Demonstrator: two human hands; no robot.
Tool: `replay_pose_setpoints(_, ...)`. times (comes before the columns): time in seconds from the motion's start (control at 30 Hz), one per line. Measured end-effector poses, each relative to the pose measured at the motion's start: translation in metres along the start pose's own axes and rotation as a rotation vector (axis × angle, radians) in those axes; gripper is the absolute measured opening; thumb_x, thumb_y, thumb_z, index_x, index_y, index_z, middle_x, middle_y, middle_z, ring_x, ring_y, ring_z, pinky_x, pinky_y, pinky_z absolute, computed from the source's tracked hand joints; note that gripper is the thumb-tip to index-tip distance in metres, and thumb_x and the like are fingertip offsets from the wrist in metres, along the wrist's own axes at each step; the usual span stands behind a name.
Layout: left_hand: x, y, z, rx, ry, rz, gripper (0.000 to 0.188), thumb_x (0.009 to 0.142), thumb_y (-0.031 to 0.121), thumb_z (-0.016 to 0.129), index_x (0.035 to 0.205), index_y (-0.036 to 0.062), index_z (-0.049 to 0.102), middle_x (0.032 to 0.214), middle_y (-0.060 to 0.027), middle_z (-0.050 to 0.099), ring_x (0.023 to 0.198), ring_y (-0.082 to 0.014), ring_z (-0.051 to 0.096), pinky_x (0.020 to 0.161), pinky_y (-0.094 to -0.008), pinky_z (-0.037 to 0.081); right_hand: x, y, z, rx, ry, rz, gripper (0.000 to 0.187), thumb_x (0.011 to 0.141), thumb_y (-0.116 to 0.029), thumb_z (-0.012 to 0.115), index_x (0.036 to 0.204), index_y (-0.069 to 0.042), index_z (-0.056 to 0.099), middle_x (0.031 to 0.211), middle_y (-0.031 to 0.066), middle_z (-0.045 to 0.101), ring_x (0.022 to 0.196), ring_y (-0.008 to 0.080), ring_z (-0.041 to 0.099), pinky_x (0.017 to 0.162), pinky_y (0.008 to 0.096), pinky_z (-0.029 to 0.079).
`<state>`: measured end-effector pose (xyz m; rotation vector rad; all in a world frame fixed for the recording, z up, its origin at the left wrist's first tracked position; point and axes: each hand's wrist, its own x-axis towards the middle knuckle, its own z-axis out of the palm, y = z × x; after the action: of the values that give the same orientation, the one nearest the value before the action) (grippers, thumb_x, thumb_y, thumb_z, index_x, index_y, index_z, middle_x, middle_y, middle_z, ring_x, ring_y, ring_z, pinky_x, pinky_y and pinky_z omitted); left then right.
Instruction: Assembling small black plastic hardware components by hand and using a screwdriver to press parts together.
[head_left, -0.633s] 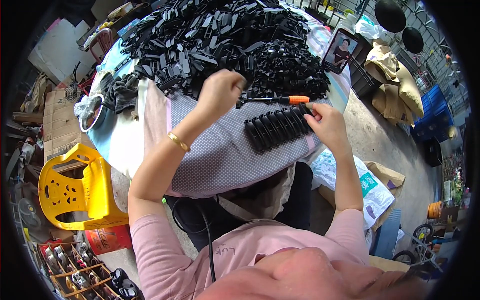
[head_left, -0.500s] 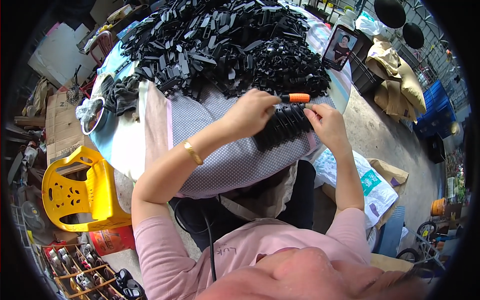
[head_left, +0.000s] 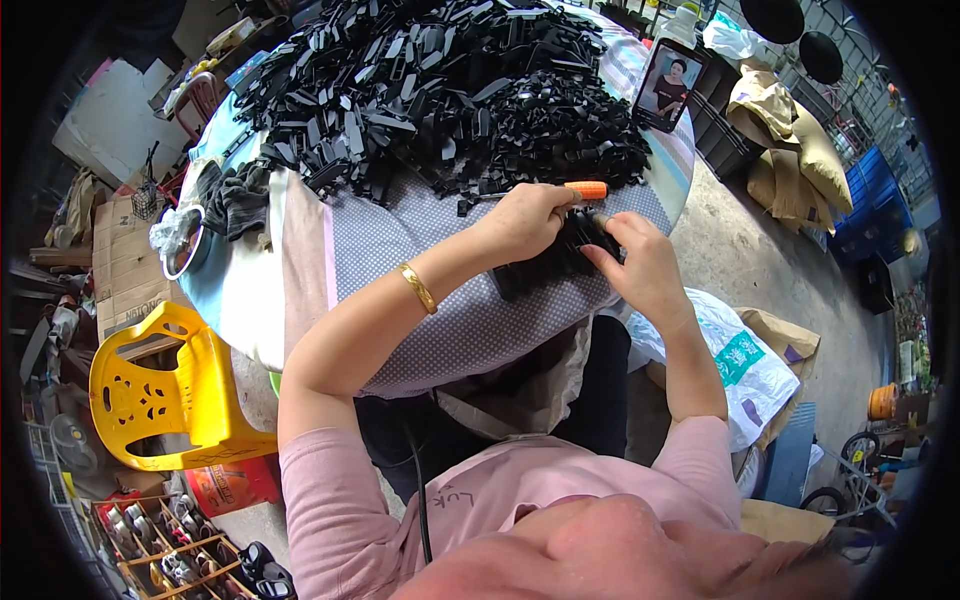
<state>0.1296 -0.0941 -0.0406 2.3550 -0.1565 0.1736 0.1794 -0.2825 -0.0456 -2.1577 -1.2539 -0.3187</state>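
Note:
A row of upright black plastic pieces (head_left: 518, 282) stands side by side near the front edge of the table, in front of me. My left hand (head_left: 528, 220), with a gold bangle on its wrist, reaches over the far end of this row. Its thumb and fingers are pinched together; what is between them is too small to make out. At the row's right end, my right hand (head_left: 640, 262) has thumb and forefinger closed around the black pieces. A tool with an orange handle (head_left: 587, 189) lies just behind my left fingers, its thin shaft partly hidden by that hand.
A large heap of black plastic parts (head_left: 400, 90) covers the far side of the cloth-covered table (head_left: 400, 350). A phone (head_left: 668, 88) stands upright at the back right. Dark gloves (head_left: 238, 200) and a small bowl (head_left: 190, 255) lie left. A yellow chair (head_left: 150, 400) stands beside the table.
My left hand has moved right, closer to my right hand, and covers more of the row. My right hand has come slightly lower and left onto the pieces.

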Motion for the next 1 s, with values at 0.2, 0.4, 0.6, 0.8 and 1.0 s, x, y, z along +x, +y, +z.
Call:
replay_pose_setpoints(0.2,-0.006,-0.015,-0.011,-0.081,0.240,0.020,0.025,0.083,0.003,0.053,0.107,-0.0014,0.059,0.095,-0.0161,0.064,0.086,-0.0243,0.063,0.074,-0.0316,0.048,0.020,0.015,-0.001,0.057,0.070,0.059,0.025,0.076,-0.017,0.067,0.095,-0.001,0.063,0.084,0.0124,0.059,0.070,0.0256,0.059,0.061,0.0317,0.046)
replay_pose_setpoints(0.4,0.004,-0.065,-0.059,0.381,0.626,-0.049,0.017,0.081,0.013,0.059,0.093,0.0022,0.066,0.082,-0.0150,0.060,0.078,-0.0285,0.059,0.072,-0.0342,0.047,0.075,0.028,0.025,-0.091,0.068,-0.055,0.019,0.075,-0.016,0.066,0.092,-0.007,0.067,0.081,0.0087,0.060,0.075,0.0248,0.059,0.066,0.0323,0.047)
replay_pose_setpoints(0.6,0.033,-0.068,-0.054,0.680,0.440,-0.241,0.032,0.077,0.031,0.065,0.089,0.0012,0.064,0.093,-0.0165,0.059,0.086,-0.0316,0.058,0.077,-0.0384,0.047,0.114,0.036,0.047,-0.434,-0.137,-0.050,0.017,0.074,-0.018,0.067,0.089,-0.011,0.066,0.082,0.0087,0.058,0.082,0.0265,0.061,0.070,0.0364,0.050)
replay_pose_setpoints(0.8,0.034,-0.079,-0.057,0.586,0.490,-0.350,0.027,0.075,0.021,0.062,0.090,-0.0002,0.064,0.095,-0.0187,0.059,0.093,-0.0318,0.058,0.080,-0.0380,0.047,0.114,0.025,0.044,-0.380,-0.191,-0.124,0.018,0.074,-0.018,0.066,0.091,-0.013,0.066,0.086,0.0054,0.059,0.082,0.0240,0.061,0.073,0.0345,0.049)
replay_pose_setpoints(1.0,-0.005,-0.074,-0.076,-0.060,0.639,-0.355,0.027,0.077,0.013,0.057,0.098,-0.0038,0.061,0.087,-0.0172,0.064,0.078,-0.0279,0.063,0.073,-0.0337,0.050,0.117,0.043,0.053,-0.234,-0.140,-0.097,0.011,0.074,-0.018,0.063,0.082,-0.013,0.069,0.084,0.0063,0.062,0.080,0.0244,0.062,0.071,0.0347,0.050)
